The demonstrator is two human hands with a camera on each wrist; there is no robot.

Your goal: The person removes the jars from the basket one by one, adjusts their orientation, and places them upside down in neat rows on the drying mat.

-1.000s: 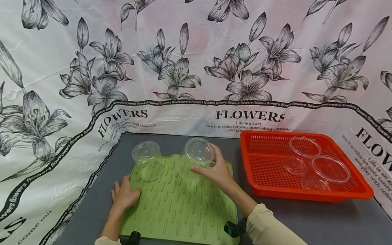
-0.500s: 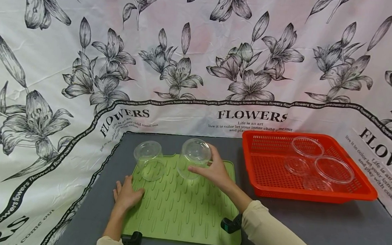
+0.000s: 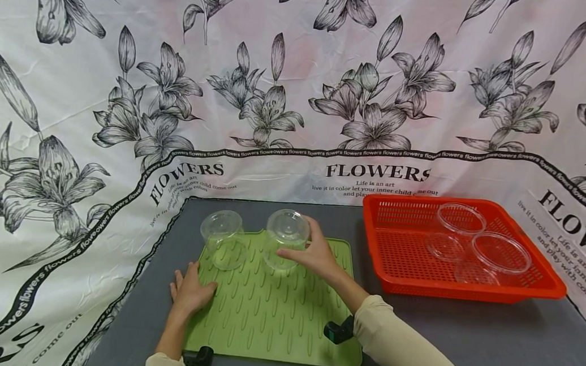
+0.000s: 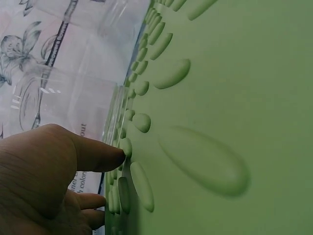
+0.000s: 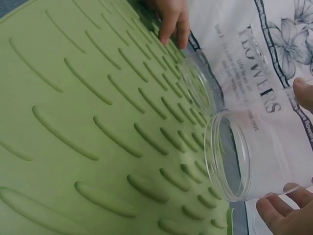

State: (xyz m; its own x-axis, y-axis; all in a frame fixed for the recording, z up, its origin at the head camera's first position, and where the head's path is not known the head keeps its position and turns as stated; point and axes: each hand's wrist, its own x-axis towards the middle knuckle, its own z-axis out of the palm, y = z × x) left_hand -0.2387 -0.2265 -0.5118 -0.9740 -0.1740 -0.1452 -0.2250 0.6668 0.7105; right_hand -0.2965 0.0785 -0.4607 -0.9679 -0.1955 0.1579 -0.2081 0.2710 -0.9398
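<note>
My right hand [image 3: 318, 257] holds a clear plastic container [image 3: 287, 228] from its right side, thumb in front and fingers behind. The container is upside down, its rim low over the back of the green ribbed mat [image 3: 273, 318]. A second clear container [image 3: 221, 237] stands upside down at the mat's back left corner. My left hand [image 3: 191, 290] rests at the mat's left edge, thumb over the mat and fingers spread beyond the edge. In the left wrist view the thumb [image 4: 100, 155] lies just in front of the second container [image 4: 73, 98].
A red plastic basket [image 3: 377, 245] stands right of the mat on the grey table [image 3: 440, 341]. Inside it, at the right, are two clear containers, one near [image 3: 501, 270] and one farther back [image 3: 460, 231]. Behind the table hangs a flower-printed cloth [image 3: 283, 176].
My right hand has shifted the container a little to the left, nearer the second one. My left hand stays at the mat's edge, and the head view has swung slightly.
</note>
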